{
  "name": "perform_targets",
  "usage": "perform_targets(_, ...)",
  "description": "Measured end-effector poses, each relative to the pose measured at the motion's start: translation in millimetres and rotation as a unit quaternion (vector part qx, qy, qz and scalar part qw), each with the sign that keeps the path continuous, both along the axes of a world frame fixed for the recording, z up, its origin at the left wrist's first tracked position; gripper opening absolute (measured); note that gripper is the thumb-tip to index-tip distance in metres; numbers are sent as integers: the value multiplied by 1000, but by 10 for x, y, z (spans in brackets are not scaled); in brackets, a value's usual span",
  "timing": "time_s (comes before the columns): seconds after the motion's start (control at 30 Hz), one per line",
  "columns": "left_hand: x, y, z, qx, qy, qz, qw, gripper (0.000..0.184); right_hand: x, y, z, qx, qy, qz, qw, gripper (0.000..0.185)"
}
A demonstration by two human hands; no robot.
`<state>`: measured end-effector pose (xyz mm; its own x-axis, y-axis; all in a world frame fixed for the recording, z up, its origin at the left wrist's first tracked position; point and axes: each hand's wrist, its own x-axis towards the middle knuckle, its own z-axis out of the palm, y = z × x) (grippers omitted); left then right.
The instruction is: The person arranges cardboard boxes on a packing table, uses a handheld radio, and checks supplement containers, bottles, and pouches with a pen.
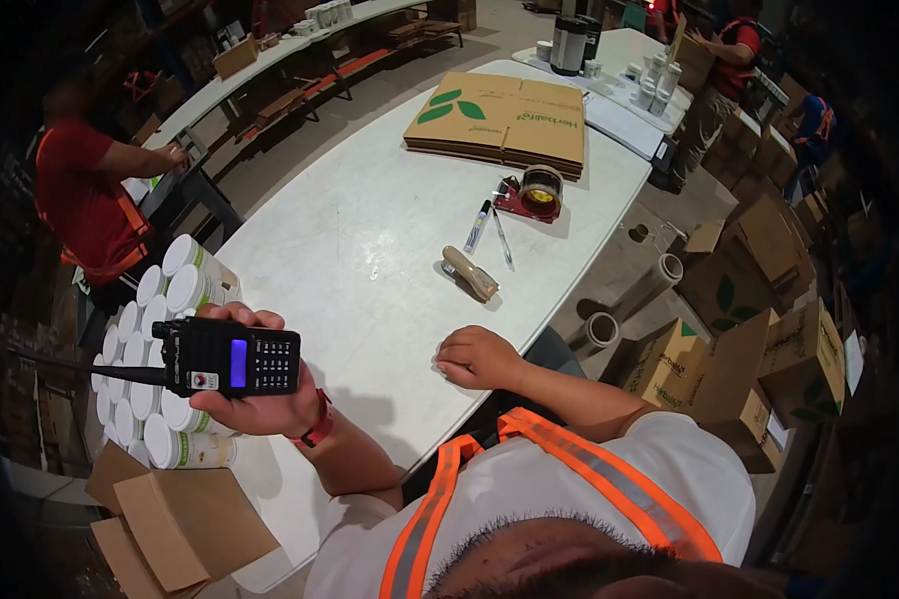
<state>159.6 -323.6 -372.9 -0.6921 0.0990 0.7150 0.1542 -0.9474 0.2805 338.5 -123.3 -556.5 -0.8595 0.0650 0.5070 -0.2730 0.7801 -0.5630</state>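
Observation:
My left hand (270, 399) is wrapped round a black two-way radio (235, 357), lifted above the table's left side. Its lit blue screen and keypad face me, and its antenna points left. On the white table (360, 260), my right hand (477, 357) rests with the fingers curled in and nothing showing in them. Just beyond it lies a tan hand-sized tool (469, 274) whose kind I cannot make out. Past that are a marker (477, 227), a pen (502, 240) and a red tape dispenser (539, 193) with a roll of tape.
Flattened cardboard boxes (499, 120) are stacked at the far end. White-lidded tubs (145, 384) stand piled at left, by an open carton (185, 529). Cartons (719, 379) and cardboard tubes (597, 329) stand at right. People work at left (90, 200) and back right (739, 50).

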Motion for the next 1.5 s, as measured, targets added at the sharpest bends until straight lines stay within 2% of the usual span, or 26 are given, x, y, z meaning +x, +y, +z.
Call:
perform_targets(0.13,-10,-88,34,20,-13,9,1000,83,-7,-7,28,5,-13,-4,1000,16)
perform_targets(0.3,-36,-172,4,53,25,-83,995,88,-33,-9,46,12,-26,-11,1000,14)
perform_targets(0.4,34,-140,-7,57,29,-68,996,91,-55,-49,36,27,-20,-19,999,14)
perform_targets(0.43,75,-133,-8,70,-21,-116,991,95,-62,-55,50,31,-22,-19,999,15)
perform_targets(0.53,93,-32,-13,44,37,-60,997,97,-89,-77,47,32,-25,-19,999,14)
perform_targets(0.73,142,35,-63,57,104,-58,991,92,-96,-99,42,33,-29,-28,999,13)
perform_targets(0.87,209,40,-36,46,106,-41,993,97,-97,-114,64,40,-40,-27,998,15)
perform_targets(0.97,293,14,54,15,62,-25,998,101,-105,-130,81,33,-46,-23,998,15)
perform_targets(1.2,259,-37,-45,5,34,-76,997,98,-109,-128,39,49,-46,-28,997,15)
perform_targets(1.5,130,-23,-54,59,132,-72,987,92,-109,-121,28,56,-43,-33,997,14)
